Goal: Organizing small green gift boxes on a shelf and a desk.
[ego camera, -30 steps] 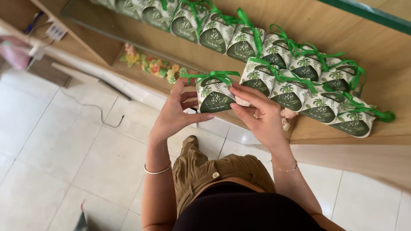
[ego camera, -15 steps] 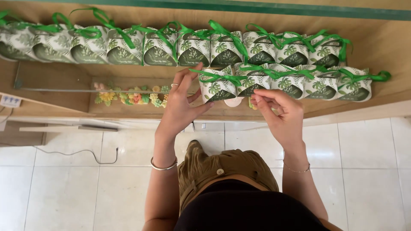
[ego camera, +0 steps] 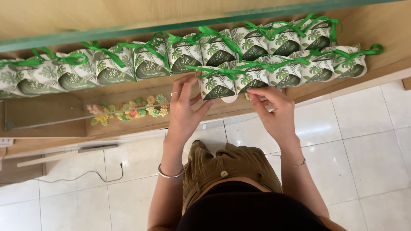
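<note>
Setting a favour box into the front row on the shelf

Left hand (ego camera: 185, 112) and right hand (ego camera: 274, 112) grasp the small leaf-printed paper box with green ribbon (ego camera: 217, 84) in their fingers at the wooden shelf (ego camera: 51, 112) front edge; next, likely nudging it flush against its neighbours.

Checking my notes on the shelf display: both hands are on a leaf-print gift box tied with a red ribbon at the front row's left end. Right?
Not quite: the ribbon is green, as the head view shows. The left hand and right hand do touch that leaf-print gift box.

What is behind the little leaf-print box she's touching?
Behind the box stands a back row of matching green-ribboned boxes against the wooden shelf. Their lower parts and contents are hidden.
</note>
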